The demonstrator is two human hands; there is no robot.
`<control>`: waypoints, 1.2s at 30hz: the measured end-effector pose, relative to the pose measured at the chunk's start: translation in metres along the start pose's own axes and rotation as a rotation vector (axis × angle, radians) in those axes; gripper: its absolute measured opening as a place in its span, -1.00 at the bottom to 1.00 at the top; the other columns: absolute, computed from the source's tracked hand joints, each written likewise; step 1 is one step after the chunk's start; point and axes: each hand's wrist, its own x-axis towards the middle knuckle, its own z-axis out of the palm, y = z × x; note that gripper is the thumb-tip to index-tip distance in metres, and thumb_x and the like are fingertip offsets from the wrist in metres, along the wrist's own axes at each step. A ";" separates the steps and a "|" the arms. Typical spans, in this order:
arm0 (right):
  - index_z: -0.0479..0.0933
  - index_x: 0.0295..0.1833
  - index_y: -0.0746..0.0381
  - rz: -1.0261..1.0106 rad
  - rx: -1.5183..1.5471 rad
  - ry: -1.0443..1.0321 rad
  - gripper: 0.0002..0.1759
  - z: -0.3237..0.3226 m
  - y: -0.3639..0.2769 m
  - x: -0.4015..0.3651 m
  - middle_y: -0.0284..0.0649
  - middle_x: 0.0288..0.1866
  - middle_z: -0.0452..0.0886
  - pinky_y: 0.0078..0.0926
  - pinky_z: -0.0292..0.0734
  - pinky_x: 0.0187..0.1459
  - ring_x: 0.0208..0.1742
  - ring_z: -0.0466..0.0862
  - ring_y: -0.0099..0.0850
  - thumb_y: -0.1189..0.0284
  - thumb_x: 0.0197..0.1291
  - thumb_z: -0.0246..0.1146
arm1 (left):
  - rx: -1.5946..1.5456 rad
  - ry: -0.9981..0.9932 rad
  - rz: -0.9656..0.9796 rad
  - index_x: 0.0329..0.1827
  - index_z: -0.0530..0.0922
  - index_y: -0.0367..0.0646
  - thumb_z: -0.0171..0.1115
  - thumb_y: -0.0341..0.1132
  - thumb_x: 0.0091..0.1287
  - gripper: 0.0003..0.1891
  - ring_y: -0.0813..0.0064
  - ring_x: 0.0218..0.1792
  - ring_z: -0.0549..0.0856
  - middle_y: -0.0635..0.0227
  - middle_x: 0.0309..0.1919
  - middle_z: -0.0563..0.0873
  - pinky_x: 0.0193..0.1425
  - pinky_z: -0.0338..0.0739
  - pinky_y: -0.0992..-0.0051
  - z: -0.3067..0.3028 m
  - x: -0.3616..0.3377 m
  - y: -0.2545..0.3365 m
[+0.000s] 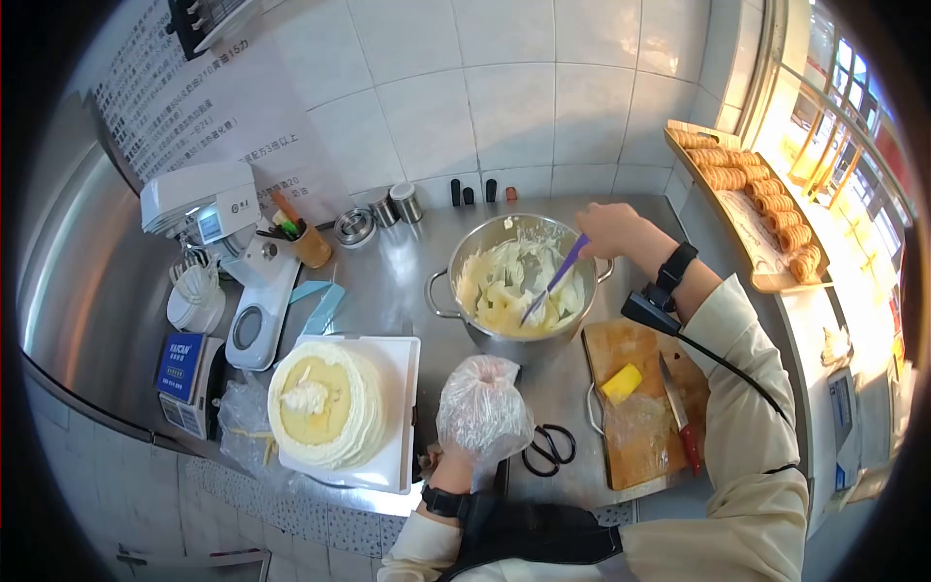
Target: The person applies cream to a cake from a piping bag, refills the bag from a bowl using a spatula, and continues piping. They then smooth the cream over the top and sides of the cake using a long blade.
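Observation:
My right hand (613,233) is closed round the handle of a purple spatula (567,267), whose blade dips into pale cream (506,281). This cream lies in a two-handled metal pot (436,291). In front of the pot, my left hand (465,438) grips a clear plastic bag (485,393) that is draped over it; crumpled plastic hides most of the fingers. Left of that hand, a round cream-covered cake (359,407) sits on a white square board (400,388), with a pale yellow top and a dab of cream on it.
Black scissors (549,450) lie near a wooden cutting board (621,466) with a yellow piece (622,383) and a red-handled knife (681,412). At left are a white stand mixer (218,228) and blue box (181,367). Pastries fill a wooden tray (752,238) at right.

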 end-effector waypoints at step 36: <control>0.59 -0.50 0.10 -0.281 0.081 0.103 -0.58 0.038 -0.040 0.035 -0.25 -0.59 0.59 -0.33 0.48 -0.45 -0.46 0.61 -0.25 0.11 0.22 -0.01 | -0.197 -0.240 -0.223 0.05 0.38 -0.26 0.30 -0.38 0.03 -0.51 0.39 -0.13 0.55 0.24 -0.16 0.56 0.00 0.43 0.45 -0.014 0.007 -0.019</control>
